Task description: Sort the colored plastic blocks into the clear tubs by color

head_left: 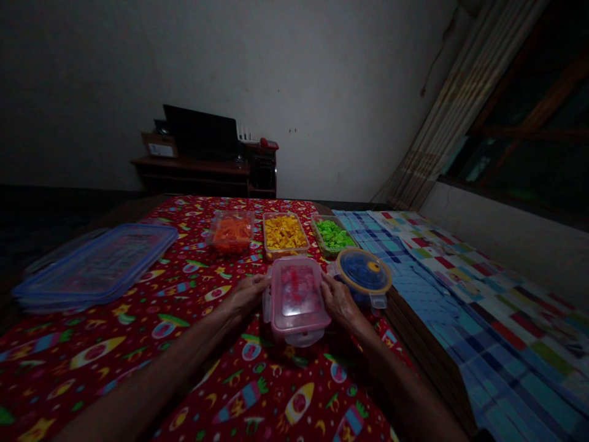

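A rectangular food container with a pink-rimmed clear lid (299, 298) lies between my hands, with pinkish-red pieces showing through it. My left hand (251, 291) grips its left side near the far corner. On the opposite side, my right hand (339, 299) has its fingers against the edge. The front lid flap (304, 337) sticks out toward me. Just beyond my right hand sits a round container with a yellow-rimmed blue lid (363, 270). Farther back stand a container of orange pieces (231, 232), one of yellow pieces (284, 233) and one of green pieces (334, 234).
Large blue-rimmed lids (105, 261) are stacked at the left on the red patterned cloth (184, 362). A bed with checked and patchwork covers (442, 313) adjoins on the right. Against the wall, a low desk (193, 167) carries a dark monitor (201, 134).
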Demonstrator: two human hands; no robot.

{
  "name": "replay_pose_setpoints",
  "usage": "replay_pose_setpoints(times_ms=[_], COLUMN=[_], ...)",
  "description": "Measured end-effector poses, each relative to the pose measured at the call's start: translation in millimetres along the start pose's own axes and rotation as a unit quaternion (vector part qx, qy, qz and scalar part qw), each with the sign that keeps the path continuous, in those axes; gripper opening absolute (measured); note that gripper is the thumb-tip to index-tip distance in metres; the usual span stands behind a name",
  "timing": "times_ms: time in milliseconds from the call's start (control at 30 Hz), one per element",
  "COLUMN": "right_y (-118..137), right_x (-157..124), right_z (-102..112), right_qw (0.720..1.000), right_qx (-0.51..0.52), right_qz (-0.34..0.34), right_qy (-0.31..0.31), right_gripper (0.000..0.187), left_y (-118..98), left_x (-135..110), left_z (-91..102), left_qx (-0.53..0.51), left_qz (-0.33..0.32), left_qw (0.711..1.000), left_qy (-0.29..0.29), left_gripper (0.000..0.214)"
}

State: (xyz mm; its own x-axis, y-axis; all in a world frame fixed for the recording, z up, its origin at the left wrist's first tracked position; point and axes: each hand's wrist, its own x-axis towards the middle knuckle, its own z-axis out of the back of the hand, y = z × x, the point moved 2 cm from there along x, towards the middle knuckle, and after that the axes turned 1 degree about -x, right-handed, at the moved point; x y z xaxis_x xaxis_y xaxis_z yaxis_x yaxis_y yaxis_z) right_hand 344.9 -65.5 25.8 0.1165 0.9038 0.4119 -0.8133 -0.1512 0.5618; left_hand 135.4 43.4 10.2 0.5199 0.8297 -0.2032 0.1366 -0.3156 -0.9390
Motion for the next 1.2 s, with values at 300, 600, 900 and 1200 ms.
replay_pose_setpoints(times_ms=[300,600,900,1200], right_y=[17,84,65,81], right_x=[-17,-36,-42,-33], right_z=[20,27,2,24], right_qw=[0.986,0.948,0.955,0.971], right_qx=[-0.162,-0.265,-0.192,-0.087], right_qz=[0.020,0.175,0.213,0.224], right_qy=[0.037,0.022,0.073,0.011], right_gripper=[0.038,0.051,0.054,0.035], left_y=[0,10,-16,-84], left_x=[-9,-4,-23,-57], left_z=[-1.2,0.3,14.8,164.0], left_qx=[0.041,0.113,0.270,0.707], left_qz=[0.013,-0.030,-0.179,-0.217], left_qw=[0.999,0.992,0.943,0.629], left_qy=[-0.002,-0.037,-0.077,-0.238], left_gripper=[0.051,0.053,0.044,0.032])
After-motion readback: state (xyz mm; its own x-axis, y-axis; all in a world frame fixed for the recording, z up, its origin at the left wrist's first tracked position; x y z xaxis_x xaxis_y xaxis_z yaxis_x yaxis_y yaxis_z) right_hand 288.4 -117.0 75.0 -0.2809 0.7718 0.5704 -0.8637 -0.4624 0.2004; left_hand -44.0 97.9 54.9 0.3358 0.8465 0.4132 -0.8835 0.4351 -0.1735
